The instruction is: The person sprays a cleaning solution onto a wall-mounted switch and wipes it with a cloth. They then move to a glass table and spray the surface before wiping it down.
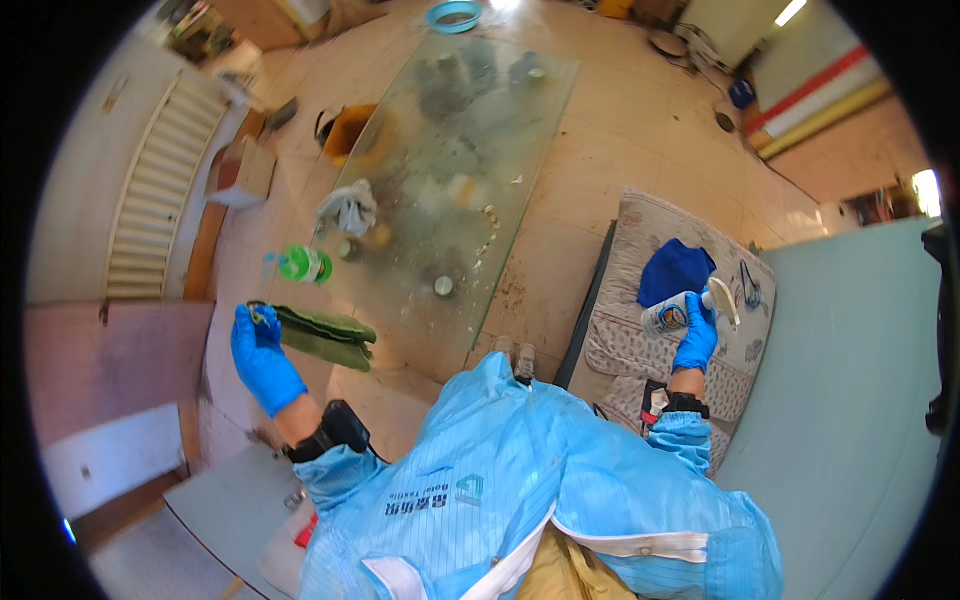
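My left hand point(264, 360), in a blue glove, is closed at the left with a dark green cloth point(325, 338) hanging from its fingers toward the right. A small yellow-green bit shows at the fingertips. On the right, my gloved right hand point(698, 338) grips a spray bottle point(666, 318) with a white trigger head, tilted so the nozzle points right. Just behind that bottle, a dark blue cloth point(676, 272) lies on a patterned padded seat point(640, 225). Beyond my left hand is a green-labelled bottle point(305, 264).
A dusty glass tabletop point(420, 190) stretches ahead, with crumbs, a small round tin point(443, 286) and a grey rag point(350, 208) on it. A blue basin point(453, 16) stands at the far end. A pale panel point(840, 350) borders the seat; a cardboard box point(241, 174) sits left.
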A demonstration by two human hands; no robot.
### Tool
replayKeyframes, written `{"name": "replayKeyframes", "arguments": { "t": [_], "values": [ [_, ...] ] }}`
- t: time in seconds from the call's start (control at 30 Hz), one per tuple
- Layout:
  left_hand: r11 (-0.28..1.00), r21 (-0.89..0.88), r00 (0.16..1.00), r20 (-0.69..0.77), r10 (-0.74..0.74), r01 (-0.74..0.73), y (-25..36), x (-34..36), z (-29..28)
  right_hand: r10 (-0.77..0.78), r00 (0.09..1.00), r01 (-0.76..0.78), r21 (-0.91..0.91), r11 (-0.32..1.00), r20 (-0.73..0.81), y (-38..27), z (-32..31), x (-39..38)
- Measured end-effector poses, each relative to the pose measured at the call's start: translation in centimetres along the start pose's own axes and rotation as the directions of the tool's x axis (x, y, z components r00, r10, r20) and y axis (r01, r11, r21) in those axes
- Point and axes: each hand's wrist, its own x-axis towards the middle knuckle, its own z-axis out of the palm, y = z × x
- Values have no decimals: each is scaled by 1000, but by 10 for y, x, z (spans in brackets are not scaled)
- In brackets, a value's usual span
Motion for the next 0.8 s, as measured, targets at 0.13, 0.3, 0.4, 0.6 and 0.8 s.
{"name": "replayKeyframes", "arguments": {
  "t": [0.13,0.3,0.4,0.6,0.8],
  "values": [
    [995,11,993,-56,101,-101,7,-3,-3,-1,994,-3,41,999,110,-17,41,12],
    [995,-47,981,-178,78,-87,2,-4,-9,6,987,-23,106,994,161,-32,52,29],
    [994,-99,984,-176,35,-53,-8,-1,-13,-76,979,37,197,980,192,-45,54,38],
    [983,-183,980,-196,-39,2,-24,7,-18,-150,976,124,170,978,155,-83,63,36],
    [980,-198,986,-156,-60,28,-29,5,-20,-225,939,198,126,972,259,-96,105,73]
  ]
}}
